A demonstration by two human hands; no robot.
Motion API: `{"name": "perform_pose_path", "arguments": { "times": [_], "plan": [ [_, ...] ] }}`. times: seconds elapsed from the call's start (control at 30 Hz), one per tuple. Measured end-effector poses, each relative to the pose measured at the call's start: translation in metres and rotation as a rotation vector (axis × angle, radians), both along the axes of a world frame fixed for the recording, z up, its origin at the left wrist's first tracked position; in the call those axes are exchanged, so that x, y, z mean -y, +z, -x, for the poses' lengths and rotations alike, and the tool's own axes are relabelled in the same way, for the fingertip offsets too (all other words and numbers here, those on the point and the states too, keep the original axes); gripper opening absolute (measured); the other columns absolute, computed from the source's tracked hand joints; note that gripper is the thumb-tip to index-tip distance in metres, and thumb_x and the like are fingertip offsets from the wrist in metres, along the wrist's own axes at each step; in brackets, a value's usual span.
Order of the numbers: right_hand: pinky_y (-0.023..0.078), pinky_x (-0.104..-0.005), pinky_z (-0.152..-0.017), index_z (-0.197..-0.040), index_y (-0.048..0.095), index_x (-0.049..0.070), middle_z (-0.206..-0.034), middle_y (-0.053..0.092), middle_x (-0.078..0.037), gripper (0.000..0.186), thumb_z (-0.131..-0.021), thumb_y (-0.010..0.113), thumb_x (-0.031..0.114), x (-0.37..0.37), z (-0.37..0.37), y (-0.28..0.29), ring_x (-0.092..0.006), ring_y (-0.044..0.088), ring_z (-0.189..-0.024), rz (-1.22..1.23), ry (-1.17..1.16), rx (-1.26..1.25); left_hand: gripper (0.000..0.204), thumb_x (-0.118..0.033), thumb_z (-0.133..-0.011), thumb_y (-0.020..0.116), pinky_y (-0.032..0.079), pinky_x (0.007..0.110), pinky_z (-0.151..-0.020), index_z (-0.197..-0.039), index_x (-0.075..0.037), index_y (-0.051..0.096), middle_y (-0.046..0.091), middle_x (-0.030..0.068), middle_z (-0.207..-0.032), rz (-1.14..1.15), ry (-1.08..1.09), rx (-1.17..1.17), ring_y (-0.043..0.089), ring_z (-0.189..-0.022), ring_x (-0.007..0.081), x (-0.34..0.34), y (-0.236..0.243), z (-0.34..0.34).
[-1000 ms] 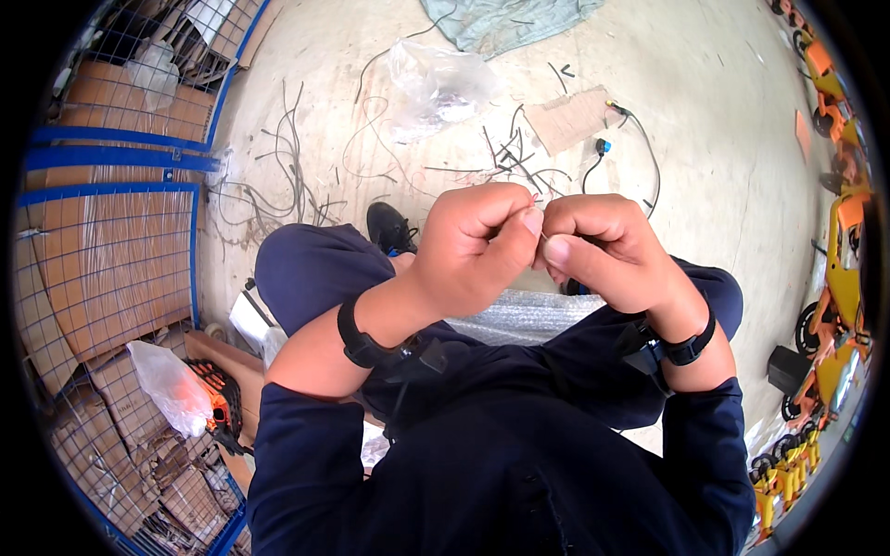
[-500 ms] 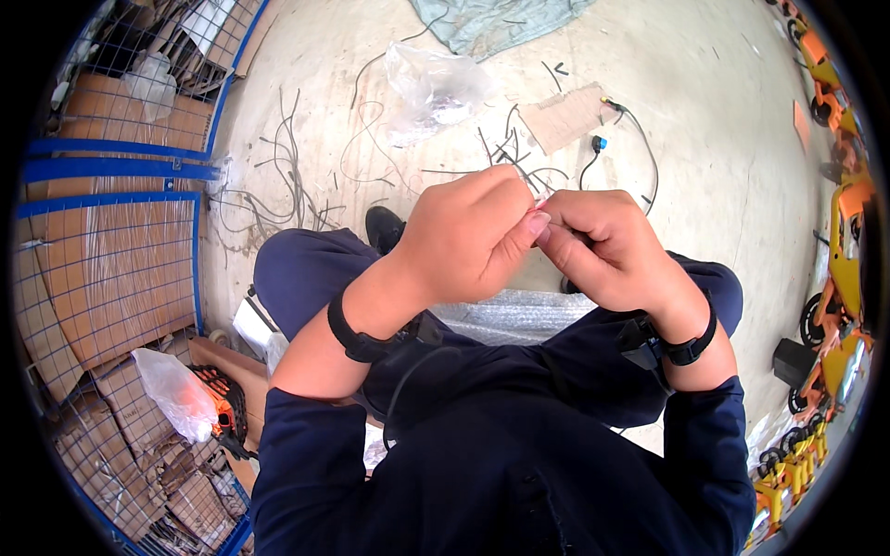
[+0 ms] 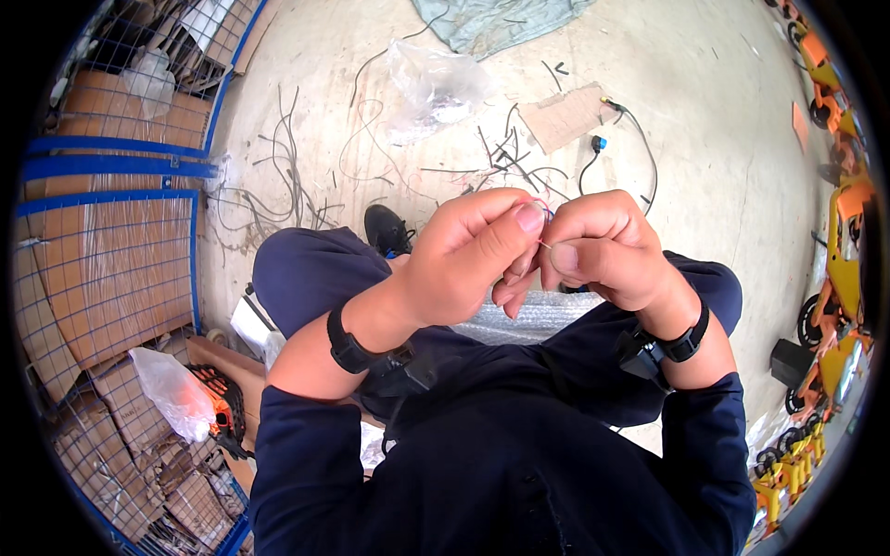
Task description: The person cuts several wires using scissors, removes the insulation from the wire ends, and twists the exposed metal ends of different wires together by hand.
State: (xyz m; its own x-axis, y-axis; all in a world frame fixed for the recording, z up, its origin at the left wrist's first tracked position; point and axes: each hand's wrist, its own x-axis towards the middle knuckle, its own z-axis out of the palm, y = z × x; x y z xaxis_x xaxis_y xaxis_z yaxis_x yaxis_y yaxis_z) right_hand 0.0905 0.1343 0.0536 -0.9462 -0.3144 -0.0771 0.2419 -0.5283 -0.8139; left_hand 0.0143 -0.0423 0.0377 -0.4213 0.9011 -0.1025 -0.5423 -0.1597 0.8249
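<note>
My left hand (image 3: 477, 243) is closed, its thumb pressed against the curled forefinger on thin coloured wires (image 3: 541, 201). A reddish strand loops over the fingertips, with a bluish one beside it. Close by on the right, my right hand (image 3: 603, 248) pinches the pale tip of a thin red wire (image 3: 543, 244) between thumb and forefinger. That strand spans the small gap between the two hands. Most of the wires' length is hidden by my fingers. Both hands are held up in front of my spread knees.
Black cable offcuts (image 3: 505, 157) lie beyond my hands, near a clear plastic bag (image 3: 436, 88) and a flat cardboard piece (image 3: 563, 118). A cable with a blue-capped connector (image 3: 599, 144) rests to the right. Blue mesh cages (image 3: 116, 199) stand left; yellow-orange wheeled frames (image 3: 845, 250) line the right.
My left hand has rolled so that its thumb now faces up. The hands have drawn slightly apart, exposing the red wire between them. More of the left shoe shows.
</note>
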Motion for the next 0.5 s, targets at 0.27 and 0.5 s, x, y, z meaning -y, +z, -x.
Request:
{"name": "perform_pose_path", "arguments": {
  "times": [0.27,0.5],
  "plan": [
    [0.032,-0.0264,-0.044,-0.070,0.058,-0.005,-0.055,0.055,-0.009,0.017,-0.079,0.055,0.008,0.005,-0.002,-0.003,-0.0081,0.035,-0.043,-0.062,-0.092,0.076,0.036,-0.026,-0.102,0.040,0.050,0.031,-0.044,-0.074,-0.003,0.044,0.044,0.0050,-0.064,-0.154,-0.038,0.366,0.046,-0.046,0.0128,0.000,-0.001,0.001],
    [0.036,-0.0255,-0.051,-0.079,0.062,-0.005,-0.062,0.056,-0.008,0.017,-0.088,0.051,0.004,0.000,0.000,-0.013,-0.0160,0.060,-0.063,0.095,-0.003,-0.016,0.036,-0.027,-0.103,0.039,0.051,0.031,-0.049,-0.076,-0.003,0.045,0.046,0.0054,-0.065,-0.212,-0.051,0.390,0.049,-0.049,0.0134,-0.002,-0.003,0.003]
  ]
}}
